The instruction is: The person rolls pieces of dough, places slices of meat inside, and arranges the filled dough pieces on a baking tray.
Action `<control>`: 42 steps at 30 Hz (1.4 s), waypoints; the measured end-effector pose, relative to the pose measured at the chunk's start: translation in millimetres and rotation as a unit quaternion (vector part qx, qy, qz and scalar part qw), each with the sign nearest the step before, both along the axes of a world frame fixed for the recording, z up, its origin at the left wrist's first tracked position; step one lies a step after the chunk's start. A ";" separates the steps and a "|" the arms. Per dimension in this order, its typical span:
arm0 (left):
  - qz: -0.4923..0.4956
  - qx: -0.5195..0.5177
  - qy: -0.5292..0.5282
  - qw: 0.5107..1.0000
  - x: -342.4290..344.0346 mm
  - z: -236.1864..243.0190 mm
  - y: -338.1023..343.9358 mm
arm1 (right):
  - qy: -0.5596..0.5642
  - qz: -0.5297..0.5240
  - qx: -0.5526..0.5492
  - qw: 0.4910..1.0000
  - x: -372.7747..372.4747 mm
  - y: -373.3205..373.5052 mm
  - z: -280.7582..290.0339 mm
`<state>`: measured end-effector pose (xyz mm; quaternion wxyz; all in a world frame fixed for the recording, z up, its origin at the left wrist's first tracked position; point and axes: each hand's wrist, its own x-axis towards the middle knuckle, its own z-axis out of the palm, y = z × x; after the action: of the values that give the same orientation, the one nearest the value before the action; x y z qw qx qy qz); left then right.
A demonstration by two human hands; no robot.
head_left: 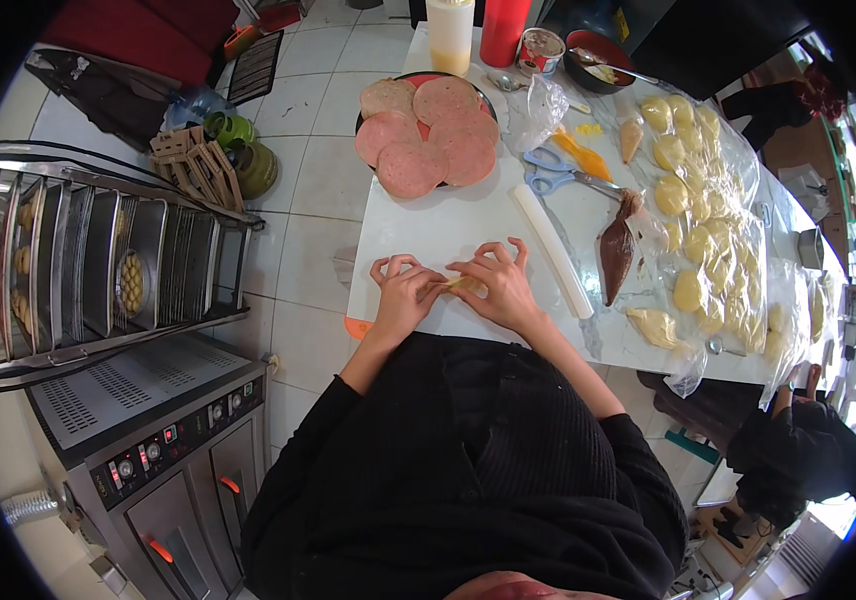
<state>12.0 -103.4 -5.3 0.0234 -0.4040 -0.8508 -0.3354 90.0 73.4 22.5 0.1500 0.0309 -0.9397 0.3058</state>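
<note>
My left hand [406,293] and my right hand [496,288] meet over the near edge of a white board [378,235]. Pinched between their fingertips is a small piece of pale yellow dough [464,284], partly hidden by the fingers. Beyond them, round pink meat slices [412,168] overlap on a dark-rimmed plate [494,108]. Just right of my right hand lies a white rolling pin [554,252], apart from it. Farther right are a piping bag with brown filling [617,252] and blue-handled scissors [550,178].
Several dough balls [689,290] sit under clear plastic at right, near a loose dough piece [654,326]. A white bottle [450,40], a red bottle [504,32] and a bowl [603,55] stand behind. At left are a tray rack [98,340] and an oven [138,400]. Someone [798,445] is at far right.
</note>
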 end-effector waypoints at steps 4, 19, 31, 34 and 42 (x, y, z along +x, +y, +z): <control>0.011 -0.003 -0.004 1.000 0.6 -0.1 2.5 | 0.007 0.000 0.001 1.000 -2.3 0.9 -14.5; 0.011 0.006 0.024 1.000 1.4 0.5 -9.0 | -0.006 0.023 0.009 1.000 -5.9 -4.8 -16.2; 0.054 0.026 -0.061 0.996 2.0 -0.3 -7.7 | -0.018 0.024 -0.002 1.000 -6.2 -14.6 -16.0; 0.059 0.021 -0.096 0.993 2.1 3.7 -8.0 | 0.013 0.011 0.005 1.000 -5.1 -15.7 -16.6; 0.051 0.006 -0.021 0.998 -3.9 -9.7 -18.4 | 0.017 0.008 -0.006 1.000 -9.3 -24.9 -10.3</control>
<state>8.0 -121.9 -15.0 0.0249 -0.3527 -0.8685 -0.3475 80.7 48.5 12.2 0.1635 0.0428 -0.9348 0.3124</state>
